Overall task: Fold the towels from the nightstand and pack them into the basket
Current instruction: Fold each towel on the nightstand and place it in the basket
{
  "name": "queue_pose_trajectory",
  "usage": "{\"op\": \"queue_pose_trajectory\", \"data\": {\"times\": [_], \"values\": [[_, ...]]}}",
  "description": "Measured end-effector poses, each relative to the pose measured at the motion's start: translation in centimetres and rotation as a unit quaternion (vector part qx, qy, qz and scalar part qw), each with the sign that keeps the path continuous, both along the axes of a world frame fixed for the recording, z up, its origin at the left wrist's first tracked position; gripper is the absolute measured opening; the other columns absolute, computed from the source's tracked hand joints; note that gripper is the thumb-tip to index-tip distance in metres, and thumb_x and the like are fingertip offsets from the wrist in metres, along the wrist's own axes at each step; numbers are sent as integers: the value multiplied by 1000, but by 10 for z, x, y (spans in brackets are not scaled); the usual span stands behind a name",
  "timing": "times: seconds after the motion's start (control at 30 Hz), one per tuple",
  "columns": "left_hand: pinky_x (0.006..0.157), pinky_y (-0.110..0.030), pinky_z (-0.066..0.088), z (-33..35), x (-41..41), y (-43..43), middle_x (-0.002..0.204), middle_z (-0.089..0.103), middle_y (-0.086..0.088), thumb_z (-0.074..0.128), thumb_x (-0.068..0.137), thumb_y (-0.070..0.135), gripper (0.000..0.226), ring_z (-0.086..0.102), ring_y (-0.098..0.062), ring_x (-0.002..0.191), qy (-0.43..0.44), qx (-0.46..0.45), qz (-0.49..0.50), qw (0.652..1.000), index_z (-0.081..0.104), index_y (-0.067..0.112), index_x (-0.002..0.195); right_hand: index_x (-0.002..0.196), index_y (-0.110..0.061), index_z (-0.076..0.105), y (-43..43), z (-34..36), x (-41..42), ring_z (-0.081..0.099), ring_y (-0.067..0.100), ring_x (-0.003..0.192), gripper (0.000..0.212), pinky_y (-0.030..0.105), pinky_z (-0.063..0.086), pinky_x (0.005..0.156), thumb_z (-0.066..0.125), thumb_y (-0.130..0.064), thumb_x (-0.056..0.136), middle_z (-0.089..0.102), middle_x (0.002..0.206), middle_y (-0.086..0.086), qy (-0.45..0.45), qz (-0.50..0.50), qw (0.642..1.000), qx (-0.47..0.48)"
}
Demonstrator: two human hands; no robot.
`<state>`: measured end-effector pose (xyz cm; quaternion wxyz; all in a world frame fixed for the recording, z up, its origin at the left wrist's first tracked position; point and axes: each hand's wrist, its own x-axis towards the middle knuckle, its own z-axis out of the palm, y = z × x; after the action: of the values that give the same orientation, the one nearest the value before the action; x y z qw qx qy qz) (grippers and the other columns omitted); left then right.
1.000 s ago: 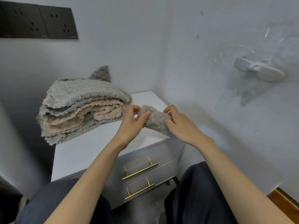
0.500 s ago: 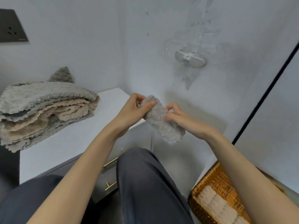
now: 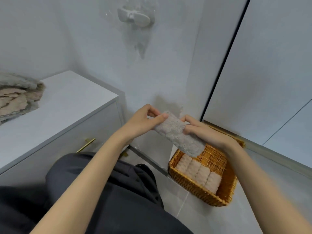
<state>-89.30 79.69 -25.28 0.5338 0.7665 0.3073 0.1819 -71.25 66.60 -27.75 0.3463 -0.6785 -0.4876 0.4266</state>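
A folded grey towel (image 3: pixel 179 135) hangs in the air above the near-left corner of the wicker basket (image 3: pixel 194 187). My left hand (image 3: pixel 143 122) pinches its upper end and my right hand (image 3: pixel 202 132) grips its right side. A folded beige towel (image 3: pixel 199 173) lies in the basket, along its left side. On the white nightstand (image 3: pixel 67 102) at the left edge sits a pile of grey and beige towels (image 3: pixel 16 97), partly cut off by the frame.
The basket stands on the grey tiled floor by a glass panel with a black frame (image 3: pixel 224 59). My dark-trousered knees (image 3: pixel 104 186) fill the bottom. Gold drawer handles (image 3: pixel 86 144) show on the nightstand front. A white hook (image 3: pixel 135 16) sticks to the wall.
Both hands have carried the folded grey towel right and away from the nightstand, to above the basket. My view has swung right, so the towel pile now sits at the left edge.
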Motion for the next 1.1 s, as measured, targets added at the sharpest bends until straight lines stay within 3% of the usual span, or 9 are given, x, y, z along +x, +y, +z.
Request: {"op": "queue_pose_trajectory", "data": {"times": [0.1,0.3,0.43,0.53,0.6,0.7,0.77,0.93,1.1], "values": [[81,-32,57,-21,21,-11,103,60,-3,58,93,30,13,62,-17,97,20,-2,-24,1000,54,17,93,93,-19,44,-20,-28,23,35,18,78,23,38,28,71,50,-35,76,39,88,4,1,-52,999,-5],[66,-9,40,-79,63,-24,98,55,10,51,97,28,15,54,-2,87,104,54,-92,989,57,15,103,88,-19,41,-40,-105,66,38,20,84,28,35,32,69,52,-38,70,38,90,1,106,-248,963,-30],[74,-20,41,-113,89,-33,96,54,13,49,97,26,7,53,-6,90,143,74,-136,978,54,26,92,92,-14,43,-35,-166,88,43,30,85,24,40,35,74,53,-32,79,44,93,14,191,-352,916,-31],[65,-15,40,-139,105,-38,94,54,12,49,96,27,8,51,0,82,160,96,-154,970,52,29,89,96,-12,51,-24,-210,104,49,29,87,13,40,42,78,50,-21,87,49,97,15,258,-446,857,-20],[62,-14,41,-152,109,-39,90,50,17,49,96,26,7,50,1,78,170,110,-162,966,54,28,92,109,8,58,-17,-235,113,56,29,91,31,45,48,91,51,-16,91,58,102,16,309,-510,802,-31],[63,-7,41,-165,110,-37,88,42,29,48,97,22,12,49,11,77,175,97,-181,963,58,26,102,100,-3,60,-8,-258,122,64,30,97,13,47,51,93,54,-12,93,64,113,19,369,-551,747,-50],[68,2,36,-173,111,-32,94,45,31,48,97,24,18,47,14,79,177,87,-184,963,59,26,111,110,-1,58,-1,-275,130,61,31,107,19,48,48,98,55,-11,95,61,120,19,400,-561,722,-59],[76,-6,32,-190,107,-24,130,51,12,46,99,30,32,43,4,104,220,62,-188,955,53,28,130,124,-2,51,16,-305,148,58,31,114,34,47,50,93,60,-15,93,57,123,13,383,-606,692,-79],[85,-9,34,-199,100,-24,135,52,14,46,99,29,34,49,2,110,245,35,-179,952,51,32,133,128,-1,50,34,-326,164,60,29,111,44,44,51,94,64,-21,91,57,128,14,345,-611,707,-87]]}}
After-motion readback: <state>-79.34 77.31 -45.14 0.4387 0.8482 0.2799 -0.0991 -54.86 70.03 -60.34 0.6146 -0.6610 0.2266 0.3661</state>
